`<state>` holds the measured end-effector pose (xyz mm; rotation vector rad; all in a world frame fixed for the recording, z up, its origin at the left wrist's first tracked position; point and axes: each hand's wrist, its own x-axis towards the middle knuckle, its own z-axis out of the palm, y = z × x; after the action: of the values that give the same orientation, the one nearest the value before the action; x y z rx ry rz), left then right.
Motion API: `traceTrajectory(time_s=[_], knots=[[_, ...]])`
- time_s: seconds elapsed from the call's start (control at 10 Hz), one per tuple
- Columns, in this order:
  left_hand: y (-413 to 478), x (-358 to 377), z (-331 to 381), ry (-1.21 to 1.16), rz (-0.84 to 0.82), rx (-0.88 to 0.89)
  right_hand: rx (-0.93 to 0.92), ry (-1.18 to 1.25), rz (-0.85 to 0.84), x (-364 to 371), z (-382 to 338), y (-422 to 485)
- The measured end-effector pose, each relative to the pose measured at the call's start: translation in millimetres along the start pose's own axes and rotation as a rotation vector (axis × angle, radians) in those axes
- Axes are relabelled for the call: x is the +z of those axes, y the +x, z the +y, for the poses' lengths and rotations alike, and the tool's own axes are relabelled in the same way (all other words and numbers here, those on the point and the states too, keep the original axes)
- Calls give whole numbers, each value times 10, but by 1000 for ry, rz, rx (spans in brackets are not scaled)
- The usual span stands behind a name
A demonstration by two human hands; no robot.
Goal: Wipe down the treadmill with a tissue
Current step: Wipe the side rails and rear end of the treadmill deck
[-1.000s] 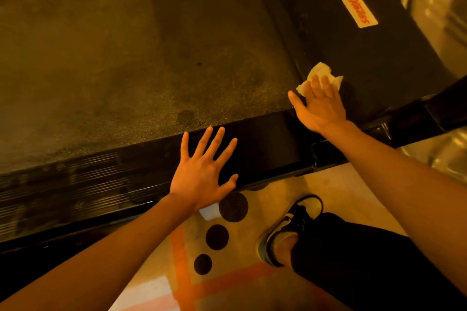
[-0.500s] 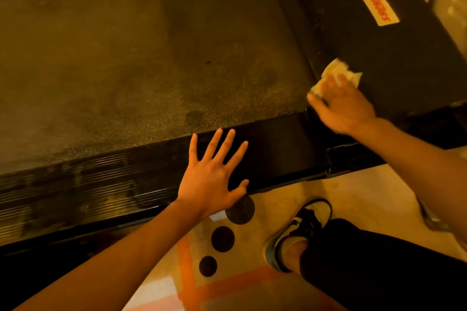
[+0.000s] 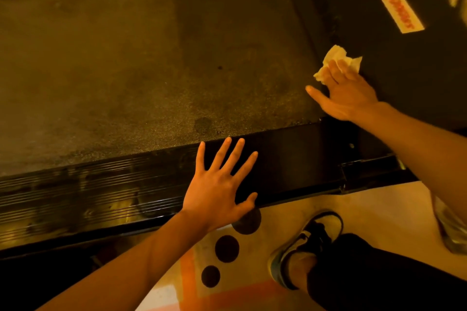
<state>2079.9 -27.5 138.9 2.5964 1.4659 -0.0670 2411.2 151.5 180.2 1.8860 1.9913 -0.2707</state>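
The treadmill (image 3: 141, 63) fills most of the view, its speckled belt running across the upper left, with a black ribbed side rail (image 3: 290, 164) along the near edge and a black cover (image 3: 409, 73) at the right. The far edges of the treadmill are cut off by the frame. Below the rail lies a pale floor (image 3: 379, 204) with orange lines.

Both forearms reach in from the bottom, bare and nearly straight. A dark trouser leg (image 3: 379, 272) and a black shoe (image 3: 305, 242) with a pale sole stand on the floor between them, and the leg runs out of view at the lower right.

The left hand (image 3: 219, 189) lies flat on the side rail, palm down with the fingers straight and fanned apart, and the thumb hooks over the rail's outer edge. The right hand (image 3: 346, 96) rests on the black cover just past the belt's corner. Its fingers lie fairly straight on top of the tissue (image 3: 333, 54), pressing it down, and the thumb sticks out wide to the left. The fingertips are blurred.

The tissue is crumpled and pale — half hidden under those fingers, with its rumpled edges poking out beyond them.

Farther up the cover is a pale sticker (image 3: 393, 0) with red lettering too smeared to read. Three dark round dots (image 3: 227, 249) mark the floor, the uppermost partly covered by the left hand.
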Motion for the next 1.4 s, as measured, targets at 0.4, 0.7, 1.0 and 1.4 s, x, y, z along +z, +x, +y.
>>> traceTrajectory(time_s=[0.4,0.7,1.0,1.4], knots=[[16,1,6,-2,6,1,31,-45,56,-58,-74,351],[18,1,1,-10,-11,1,127,193,174,495,23,-938],[17,-11,17,-18,-7,-3,147,282,196,662,-172,-1351],[21,6,8,-5,-3,-6,210,374,150,649,-415,-1529]])
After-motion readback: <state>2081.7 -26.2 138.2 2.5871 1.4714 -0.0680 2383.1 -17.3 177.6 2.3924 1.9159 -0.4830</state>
